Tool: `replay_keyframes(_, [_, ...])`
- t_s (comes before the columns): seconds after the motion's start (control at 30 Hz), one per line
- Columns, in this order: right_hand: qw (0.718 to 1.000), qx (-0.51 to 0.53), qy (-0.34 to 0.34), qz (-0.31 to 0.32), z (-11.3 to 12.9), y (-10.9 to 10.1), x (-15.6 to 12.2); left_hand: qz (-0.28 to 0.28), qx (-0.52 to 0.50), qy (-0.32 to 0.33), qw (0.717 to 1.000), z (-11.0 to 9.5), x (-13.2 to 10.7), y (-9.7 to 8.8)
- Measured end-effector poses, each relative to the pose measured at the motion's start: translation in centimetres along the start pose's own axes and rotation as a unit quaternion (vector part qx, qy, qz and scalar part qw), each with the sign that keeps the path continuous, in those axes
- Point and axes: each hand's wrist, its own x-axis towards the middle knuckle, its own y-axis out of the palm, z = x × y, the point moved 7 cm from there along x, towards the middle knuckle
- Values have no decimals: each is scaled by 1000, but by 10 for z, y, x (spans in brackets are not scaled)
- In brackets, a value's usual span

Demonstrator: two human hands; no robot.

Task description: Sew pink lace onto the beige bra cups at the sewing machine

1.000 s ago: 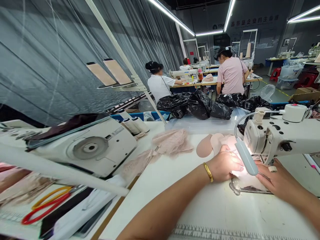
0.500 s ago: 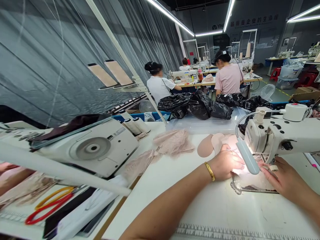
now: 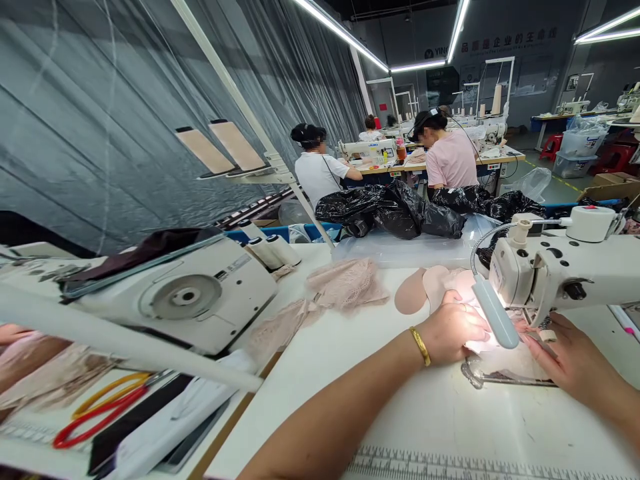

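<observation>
My left hand (image 3: 453, 330), with a gold bangle on the wrist, rests curled on pale pink fabric (image 3: 493, 360) at the needle plate of a white sewing machine (image 3: 560, 270). My right hand (image 3: 565, 360) lies on the same fabric from the right, fingers pressed together beside the presser foot. A small lamp (image 3: 493, 313) on a bendy neck lights the fabric and partly hides it. Beige padded cups (image 3: 423, 290) lie just beyond my left hand. Pink lace pieces (image 3: 345, 283) lie further left on the white table (image 3: 400, 407).
Another white sewing machine (image 3: 185, 297) stands at the left, with red and yellow scissors (image 3: 95, 410) in front of it. Black plastic bags (image 3: 400, 210) lie past the table. Two people sit sewing at far benches. A ruler strip (image 3: 450, 467) runs along the near edge.
My right hand has drawn back slightly to the right along the fabric. My left hand stays in place. The far person in pink has leaned over to the left.
</observation>
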Motion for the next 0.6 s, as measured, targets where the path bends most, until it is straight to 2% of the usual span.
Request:
replay_keyframes(0.33, [1000,-10,18,5,-5,4,-6,-14,-19,3,1000,4,-2,4])
replay_keyframes(0.6, [1000,-8,20,19,-6,6,-6,-8,19,-6,1000,-1,-4,6])
